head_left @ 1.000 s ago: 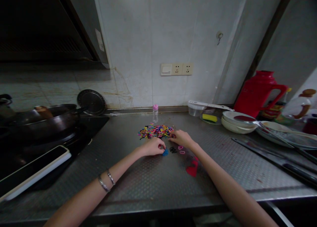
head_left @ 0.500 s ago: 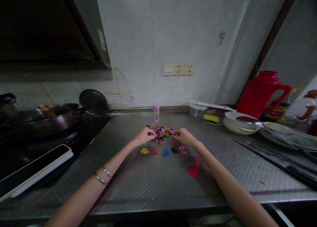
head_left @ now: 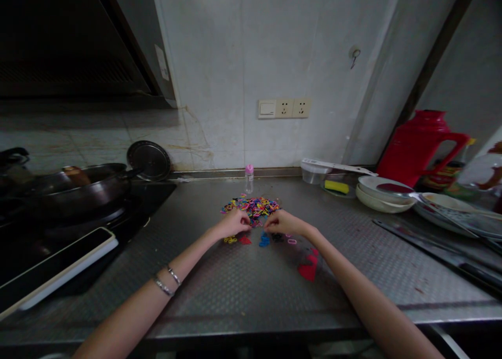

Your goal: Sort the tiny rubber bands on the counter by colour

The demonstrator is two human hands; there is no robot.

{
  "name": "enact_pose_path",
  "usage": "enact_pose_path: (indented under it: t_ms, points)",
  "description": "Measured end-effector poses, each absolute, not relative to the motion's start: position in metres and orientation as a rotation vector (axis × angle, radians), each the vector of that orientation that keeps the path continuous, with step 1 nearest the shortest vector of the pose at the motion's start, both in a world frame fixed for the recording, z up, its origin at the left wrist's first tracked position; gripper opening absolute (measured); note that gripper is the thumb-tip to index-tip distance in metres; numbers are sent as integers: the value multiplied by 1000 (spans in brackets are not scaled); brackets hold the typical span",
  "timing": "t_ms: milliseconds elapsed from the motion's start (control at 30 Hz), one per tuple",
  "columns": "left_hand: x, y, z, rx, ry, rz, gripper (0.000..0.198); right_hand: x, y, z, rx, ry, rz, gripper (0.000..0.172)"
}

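A pile of small multicoloured bands [head_left: 259, 206] lies on the metal counter [head_left: 219, 301]. My left hand [head_left: 234, 222] is at the pile's near left edge, fingers pinched together; what is in them, if anything, is too small to see. At the near right edge, just above the blue bands [head_left: 264, 240], my right hand [head_left: 288, 223] is also closed in a pinch, its contents hidden. Small colour groups lie in a row closer to me: yellow bands [head_left: 230, 240], red bands [head_left: 245, 240], black bands [head_left: 277, 238] and pink bands [head_left: 292, 241].
A red piece [head_left: 308, 267] lies by my right forearm. Behind the pile stands a small pink-capped bottle [head_left: 249, 179]. Bowls [head_left: 382, 198], a knife [head_left: 431, 252] and a red thermos [head_left: 415, 150] are at right; a pan [head_left: 86, 189] and a white-edged device [head_left: 58, 273] at left.
Both hands have moved slightly towards me, from the pile's sides to its near edge. My right hand has also shifted left, above the blue bands.
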State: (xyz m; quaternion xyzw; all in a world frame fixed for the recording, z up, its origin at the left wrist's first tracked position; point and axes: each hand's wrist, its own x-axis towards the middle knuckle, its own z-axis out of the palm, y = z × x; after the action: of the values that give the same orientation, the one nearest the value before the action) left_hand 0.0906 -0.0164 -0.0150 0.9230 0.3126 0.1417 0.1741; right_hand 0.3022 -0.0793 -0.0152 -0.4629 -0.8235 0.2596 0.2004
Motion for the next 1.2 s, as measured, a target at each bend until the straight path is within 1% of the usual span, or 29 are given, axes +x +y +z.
enact_pose_path:
  t_ms: [133,367,767,867,1067,1200]
  points:
    - [93,-21,-15,2652,945,412,20,304,-81,-14,-1332,-2271,763,26]
    - [98,-28,-15,2702,969,379,20,310,-73,-20,-1403,-2225,621,27]
    - [96,-21,-12,2605,925,511,19,308,-73,-23,-1465,-2192,411,26]
    - [91,-16,-4,2540,811,422,19,305,-75,-22,-1482,-2185,350,25]
    - [79,-13,5,2420,637,85,15,294,-84,-15,-1595,-2240,271,22]
    - [80,-17,7,2448,633,-32,13,287,-88,-15,-1641,-2303,165,26]
